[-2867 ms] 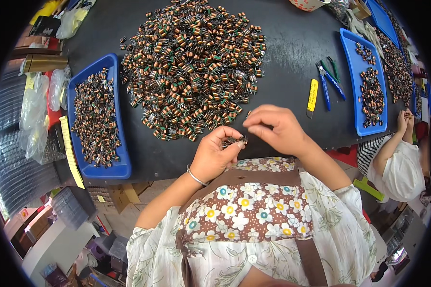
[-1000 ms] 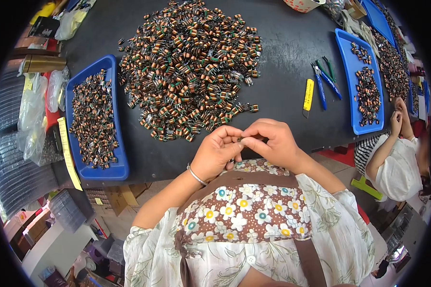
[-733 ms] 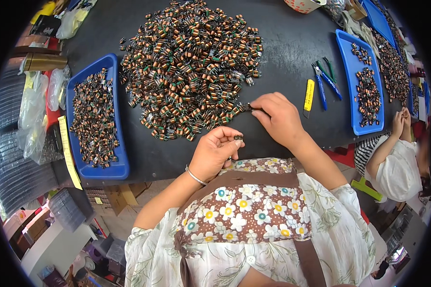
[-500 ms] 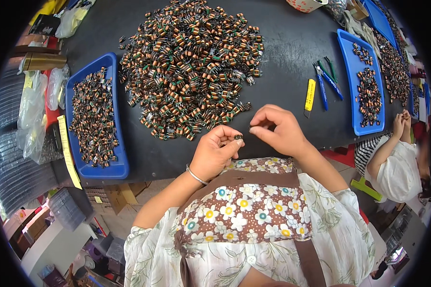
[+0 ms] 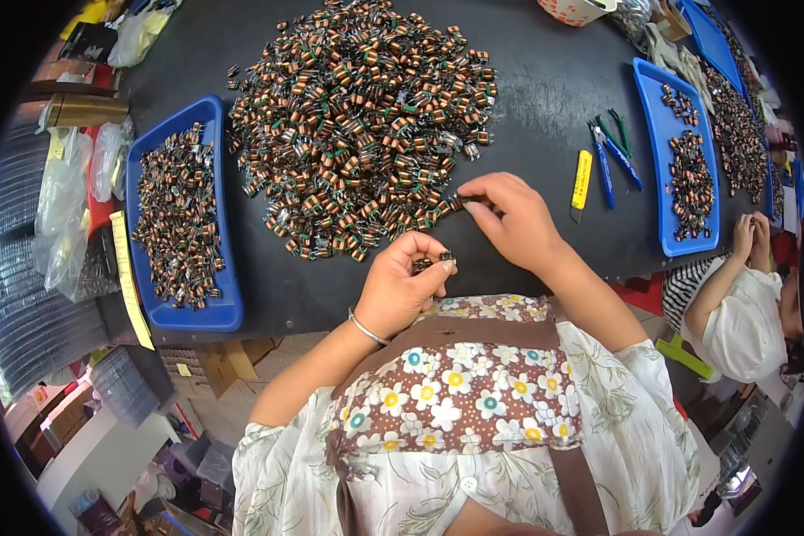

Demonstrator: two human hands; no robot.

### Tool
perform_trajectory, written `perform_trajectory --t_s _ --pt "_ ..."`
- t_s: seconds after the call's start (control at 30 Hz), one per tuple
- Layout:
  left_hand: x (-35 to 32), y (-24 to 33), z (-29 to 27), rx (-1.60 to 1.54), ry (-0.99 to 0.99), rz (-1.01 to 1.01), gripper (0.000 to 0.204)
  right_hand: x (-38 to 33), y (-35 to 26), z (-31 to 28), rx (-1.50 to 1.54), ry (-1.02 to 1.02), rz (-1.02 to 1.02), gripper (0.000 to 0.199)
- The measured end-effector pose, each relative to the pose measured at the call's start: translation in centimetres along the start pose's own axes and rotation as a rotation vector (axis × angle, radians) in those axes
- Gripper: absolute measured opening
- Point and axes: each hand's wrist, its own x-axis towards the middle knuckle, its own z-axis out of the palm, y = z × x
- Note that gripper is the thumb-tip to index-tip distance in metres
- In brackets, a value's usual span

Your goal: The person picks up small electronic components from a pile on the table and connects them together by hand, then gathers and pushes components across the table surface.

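Across the dark worktop [image 5: 545,80], a wide heap of small copper-wound coils [image 5: 357,116] fills the middle, its near edge ragged and close to both hands. Left of the heap, a long blue tray [image 5: 207,308] holds more coils, its near end reaching almost to the worktop's front edge; a narrow bare strip separates tray and heap. Right side: second blue tray [image 5: 657,179] with a sparser scatter of coils, set well apart from the heap, with open dark surface between. On that open strip lie blue and green-handled cutters [image 5: 612,152] and, just beside them, a slim yellow tool [image 5: 582,179]. Right hand [image 5: 514,223] stretched forward to the heap's near edge, fingertips pinched on one coil [image 5: 460,198] at the fringe. Left hand [image 5: 402,290] drawn back near the front edge, thumb and fingers closed on a small dark coil [image 5: 431,262], held just above the surface. Bare room lies between the two hands and right of the right wrist. Another person's hands [image 5: 746,241] work at the far right.
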Motion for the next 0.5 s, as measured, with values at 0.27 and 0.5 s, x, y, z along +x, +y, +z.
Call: perform_trajectory --t_s 0.27,0.5 --pt "0.3 0.0 0.2 -0.044 0.015 0.027 0.014 -1.2 -2.8 -1.6 0.574 -0.267 0.209 0.014" --pt "0.1 0.0 0.1 -0.012 0.033 -0.001 0.015 0.0 -1.5 -0.4 0.28 -0.173 0.165 0.021"
